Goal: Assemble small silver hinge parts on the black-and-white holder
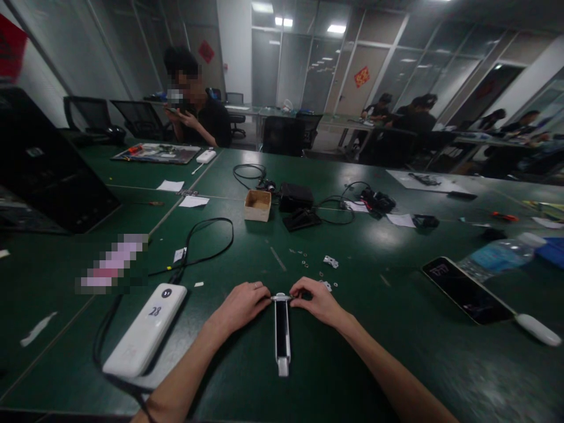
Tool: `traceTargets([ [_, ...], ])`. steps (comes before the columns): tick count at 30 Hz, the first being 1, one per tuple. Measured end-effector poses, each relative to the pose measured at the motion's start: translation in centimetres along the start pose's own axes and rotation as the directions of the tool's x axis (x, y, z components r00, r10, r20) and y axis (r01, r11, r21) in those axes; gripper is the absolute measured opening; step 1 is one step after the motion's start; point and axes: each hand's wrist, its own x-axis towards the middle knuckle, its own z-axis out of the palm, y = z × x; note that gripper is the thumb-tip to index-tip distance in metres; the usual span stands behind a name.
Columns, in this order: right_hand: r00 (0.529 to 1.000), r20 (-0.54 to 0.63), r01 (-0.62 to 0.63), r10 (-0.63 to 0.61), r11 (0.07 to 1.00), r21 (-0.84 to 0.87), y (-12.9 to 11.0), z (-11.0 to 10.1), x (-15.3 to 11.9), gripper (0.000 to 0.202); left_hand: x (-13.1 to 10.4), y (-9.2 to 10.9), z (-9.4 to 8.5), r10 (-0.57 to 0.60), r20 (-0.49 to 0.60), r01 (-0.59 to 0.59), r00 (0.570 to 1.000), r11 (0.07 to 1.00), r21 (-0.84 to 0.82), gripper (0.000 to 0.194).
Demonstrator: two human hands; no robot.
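A long, narrow silver-white metal frame (276,338) with a dark inner channel lies on the green table, pointing toward me. At its far end a short crosspiece (281,298) sticks out to both sides. My left hand (247,302) pinches the left tip of this crosspiece. From the other side, the fingers of my right hand (315,299) are closed at the right tip, where a small part is mostly hidden. Small metal plates (331,262) and several washers (321,274) lie just beyond my right hand.
A white power bank (147,329) with a black cable is at left; a phone (469,289) and a water bottle (502,254) are at right. Ahead stand a small open box (258,205) and a black box (296,197). Another person (198,111) sits across the table.
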Motion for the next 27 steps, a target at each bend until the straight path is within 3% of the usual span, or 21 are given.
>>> traceTargets([
  [20, 0.992, -0.056, 0.103, -0.111, 0.986, -0.129, -0.28, 0.87, -0.06, 0.016, -0.05, -0.20, 0.15, 0.016, -0.013, -0.016, 1.000, 1.000, 0.004, 0.014],
  [27, 0.996, 0.018, 0.093, -0.091, 0.980, -0.177, -0.72, 0.00, -0.46, 0.023, -0.06, -0.20, 0.09, 0.019, -0.009, -0.019, 1.000, 1.000, -0.002, 0.014],
])
